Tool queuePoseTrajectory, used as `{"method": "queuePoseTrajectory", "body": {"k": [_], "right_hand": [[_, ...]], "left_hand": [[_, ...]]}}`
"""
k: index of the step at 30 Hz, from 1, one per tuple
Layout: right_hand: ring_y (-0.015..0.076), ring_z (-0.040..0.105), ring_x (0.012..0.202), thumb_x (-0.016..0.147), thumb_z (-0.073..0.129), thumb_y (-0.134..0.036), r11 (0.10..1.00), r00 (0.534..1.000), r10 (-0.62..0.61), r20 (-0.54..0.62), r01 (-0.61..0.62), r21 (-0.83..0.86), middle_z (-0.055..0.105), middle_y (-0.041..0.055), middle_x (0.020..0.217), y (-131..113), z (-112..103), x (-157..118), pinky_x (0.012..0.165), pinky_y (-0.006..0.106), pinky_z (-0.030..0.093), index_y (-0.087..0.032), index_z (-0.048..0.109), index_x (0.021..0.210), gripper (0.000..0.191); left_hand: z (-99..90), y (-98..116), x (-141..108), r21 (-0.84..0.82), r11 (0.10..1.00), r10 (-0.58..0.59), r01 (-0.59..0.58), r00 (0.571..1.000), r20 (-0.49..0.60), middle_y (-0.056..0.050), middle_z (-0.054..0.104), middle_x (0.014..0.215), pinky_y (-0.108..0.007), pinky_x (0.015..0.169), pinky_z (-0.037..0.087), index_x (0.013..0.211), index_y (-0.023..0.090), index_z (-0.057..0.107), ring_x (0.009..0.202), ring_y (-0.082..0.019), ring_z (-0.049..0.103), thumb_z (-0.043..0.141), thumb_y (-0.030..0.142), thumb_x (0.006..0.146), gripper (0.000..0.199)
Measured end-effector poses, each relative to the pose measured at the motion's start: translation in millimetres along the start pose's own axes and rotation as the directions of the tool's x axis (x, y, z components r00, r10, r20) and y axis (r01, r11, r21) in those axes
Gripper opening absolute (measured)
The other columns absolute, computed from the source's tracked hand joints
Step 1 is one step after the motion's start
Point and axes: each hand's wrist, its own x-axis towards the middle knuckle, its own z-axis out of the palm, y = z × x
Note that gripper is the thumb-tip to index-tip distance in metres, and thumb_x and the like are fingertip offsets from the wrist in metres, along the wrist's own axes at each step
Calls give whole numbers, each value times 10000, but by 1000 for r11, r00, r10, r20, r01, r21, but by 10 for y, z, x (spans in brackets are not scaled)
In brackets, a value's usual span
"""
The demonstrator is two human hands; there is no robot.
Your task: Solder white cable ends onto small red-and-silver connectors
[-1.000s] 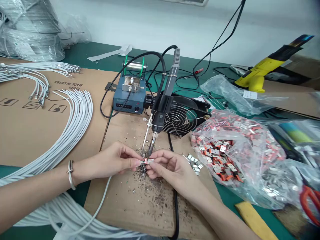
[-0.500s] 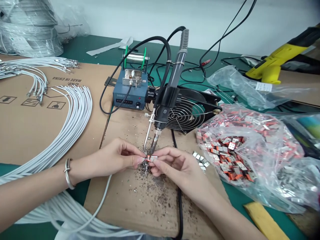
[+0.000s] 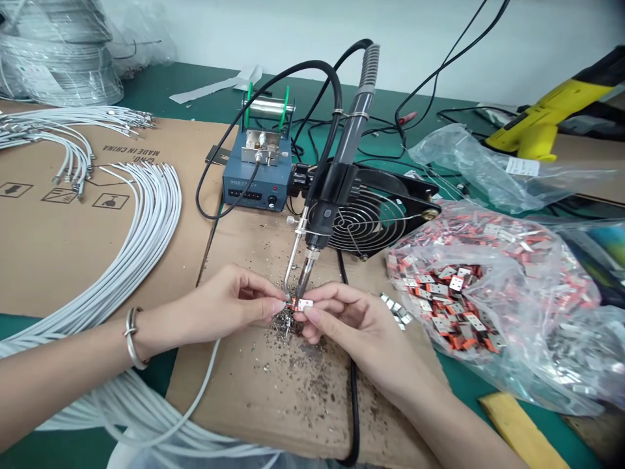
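Note:
Under the tip of a clamped soldering iron (image 3: 336, 176), my right hand (image 3: 349, 319) pinches a small USB connector (image 3: 306, 305) with a metal shell and orange insert. My left hand (image 3: 244, 299) is closed, thumb and finger pinching the end of a white cable (image 3: 209, 371) at the connector's orange side; the wire ends are too small to make out. The iron tip and a thin solder feed tube (image 3: 294, 254) meet right at this joint. Below the fingers lies a heap of solder scraps (image 3: 286, 322) on the cardboard.
A blue solder feeder (image 3: 256, 179) with a solder reel stands behind, beside a black fan (image 3: 364, 225). Right of my hand are loose connectors (image 3: 396, 311) and a plastic bag (image 3: 527, 280) of orange ones. Bundled white cables (image 3: 161, 215) lie left. A black cord (image 3: 354, 397) crosses the cardboard.
The connector has turned slightly, showing more of its metal shell at the iron tip. Both hands keep their pinch. The whole view has shifted a little.

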Motion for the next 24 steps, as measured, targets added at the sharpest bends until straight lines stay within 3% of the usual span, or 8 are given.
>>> {"method": "queuePoseTrajectory", "body": {"k": [9, 24], "right_hand": [[69, 567, 495, 641, 759, -286, 1000, 1000, 6, 12, -6, 21, 670, 15, 614, 7, -8, -6, 453, 142, 441, -157, 642, 757, 209], [69, 529, 458, 642, 751, -270, 999, 1000, -18, 10, 18, 27, 677, 19, 597, -18, -7, -13, 425, 160, 426, -165, 656, 748, 178]], "left_hand": [[18, 20, -1, 1, 1000, -20, 20, 999, -34, 65, 489, 554, -164, 377, 238, 770, 102, 632, 425, -30, 324, 570, 194, 779, 111], [-13, 11, -9, 25, 998, -52, 51, 999, 13, 60, 420, 537, -186, 390, 206, 825, 114, 638, 429, -47, 275, 579, 311, 780, 210]]}}
